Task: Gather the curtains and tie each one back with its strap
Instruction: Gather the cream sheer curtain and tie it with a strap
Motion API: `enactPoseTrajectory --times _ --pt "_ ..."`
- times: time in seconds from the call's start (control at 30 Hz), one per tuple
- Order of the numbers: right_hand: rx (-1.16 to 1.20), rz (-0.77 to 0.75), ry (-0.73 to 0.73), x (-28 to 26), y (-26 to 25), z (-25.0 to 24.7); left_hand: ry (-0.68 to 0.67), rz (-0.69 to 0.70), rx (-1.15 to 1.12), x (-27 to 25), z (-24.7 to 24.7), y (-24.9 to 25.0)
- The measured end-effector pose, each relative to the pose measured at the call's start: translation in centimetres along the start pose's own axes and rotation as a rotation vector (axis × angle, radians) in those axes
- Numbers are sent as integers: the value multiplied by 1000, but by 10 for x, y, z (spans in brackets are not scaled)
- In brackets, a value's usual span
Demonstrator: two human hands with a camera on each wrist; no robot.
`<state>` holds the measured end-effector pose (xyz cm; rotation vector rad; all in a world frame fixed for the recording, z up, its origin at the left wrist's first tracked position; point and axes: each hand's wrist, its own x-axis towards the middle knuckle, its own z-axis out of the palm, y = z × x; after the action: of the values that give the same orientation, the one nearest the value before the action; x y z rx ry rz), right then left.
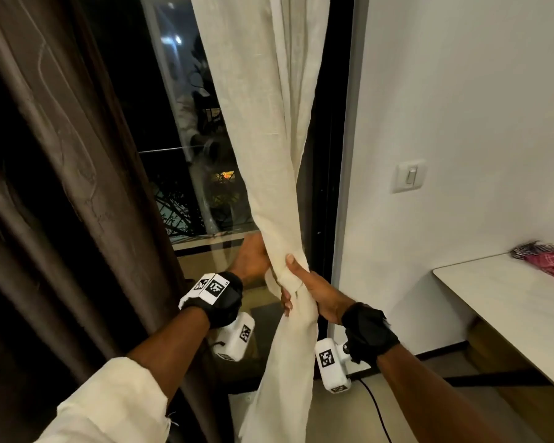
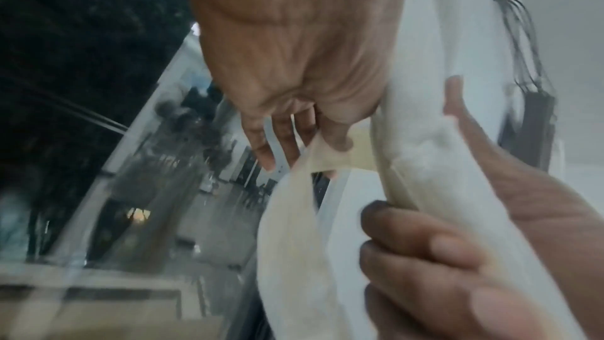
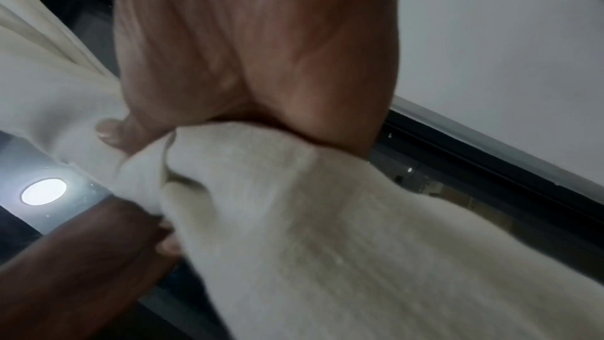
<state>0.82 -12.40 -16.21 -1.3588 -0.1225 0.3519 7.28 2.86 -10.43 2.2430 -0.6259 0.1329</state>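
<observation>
A cream curtain (image 1: 269, 123) hangs in front of the glass door, gathered into a bunch at waist height. My right hand (image 1: 304, 282) grips that bunch, thumb on top and fingers wrapped round it (image 3: 255, 61). My left hand (image 1: 253, 260) sits just left of the bunch, partly behind the cloth. In the left wrist view its fingers (image 2: 304, 123) pinch a narrow cream strap (image 2: 330, 162) that runs across to the curtain (image 2: 425, 154), with the right hand's fingers (image 2: 441, 255) below. A dark brown curtain (image 1: 61, 155) hangs loose on the left.
The glass door (image 1: 179, 123) shows darkness outside. A white wall with a light switch (image 1: 410, 175) stands to the right. A white table (image 1: 509, 298) at the right edge carries red and chequered cloth (image 1: 550, 257). A black cable (image 1: 378, 407) lies on the floor.
</observation>
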Motion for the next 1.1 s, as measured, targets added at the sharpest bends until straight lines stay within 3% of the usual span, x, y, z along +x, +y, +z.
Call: enactPoseTrajectory --times 0.2,0.33,0.47,0.57,0.67,0.77,0.9,1.1 --pt "-462 -214 618 24 13 9 86 -3 364 -9 -33 -16" --pt "-898 -198 827 51 22 29 92 84 327 -30 -36 7" --pt "-904 -211 808 58 31 52 117 220 579 -35 -24 28" --pt "-599 -332 711 52 40 59 100 237 603 -32 -18 26" --pt "-529 -596 780 53 37 57 57 119 320 -25 -18 20" --pt "-454 -656 781 48 21 52 85 -23 81 -19 -15 13" --pt "-298 -533 734 41 15 49 87 -206 -156 -16 -4 2" --pt "-116 -313 707 38 4 46 173 -191 -50 -12 13 -2"
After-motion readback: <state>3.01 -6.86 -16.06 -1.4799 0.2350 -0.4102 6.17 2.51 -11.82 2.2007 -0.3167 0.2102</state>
